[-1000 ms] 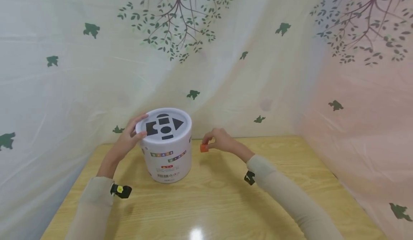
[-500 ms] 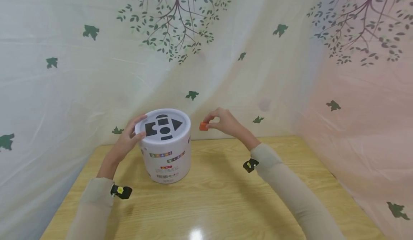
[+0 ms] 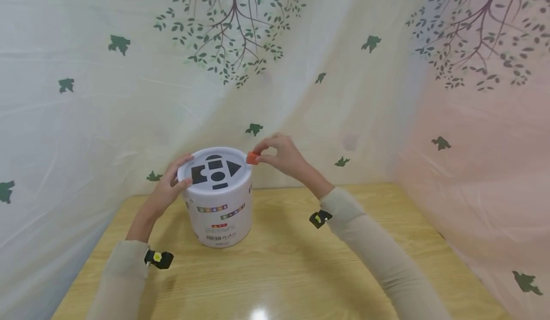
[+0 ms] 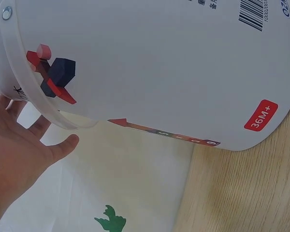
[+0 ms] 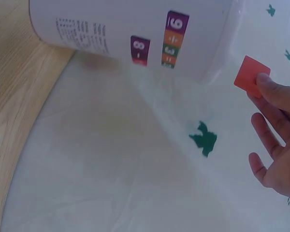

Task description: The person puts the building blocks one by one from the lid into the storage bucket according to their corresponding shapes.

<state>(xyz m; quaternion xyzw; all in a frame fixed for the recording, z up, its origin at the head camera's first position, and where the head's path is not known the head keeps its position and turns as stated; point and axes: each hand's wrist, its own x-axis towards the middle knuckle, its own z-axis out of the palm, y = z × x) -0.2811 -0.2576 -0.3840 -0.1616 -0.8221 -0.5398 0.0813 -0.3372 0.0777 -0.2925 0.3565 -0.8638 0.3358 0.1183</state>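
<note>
A white cylindrical bucket [image 3: 219, 215] stands on the table, with dark shaped openings in its lid [image 3: 234, 181]. My left hand [image 3: 167, 188] rests on the left side of its rim, thumb at the front and fingers spread towards the back. The left wrist view has this hand [image 4: 21, 152] beside the bucket's pale handle band [image 4: 31, 92]. My right hand [image 3: 281, 155] pinches a small orange-red block [image 3: 252, 158] between thumb and fingers, level with the lid's right edge. Seen from the right wrist, the block [image 5: 251, 75] has a flat square face, and the other fingers are loosely bent.
The wooden table [image 3: 275, 267] ends at a light cloth backdrop [image 3: 309, 119] printed with trees and green birds. Black wrist cameras sit on both sleeves, one on the left [image 3: 159, 258] and one on the right [image 3: 320, 218].
My right hand has raised the orange-red block from near the table and brought it left to the lid's edge. The left hand stays on the rim; the bucket stands where it was.
</note>
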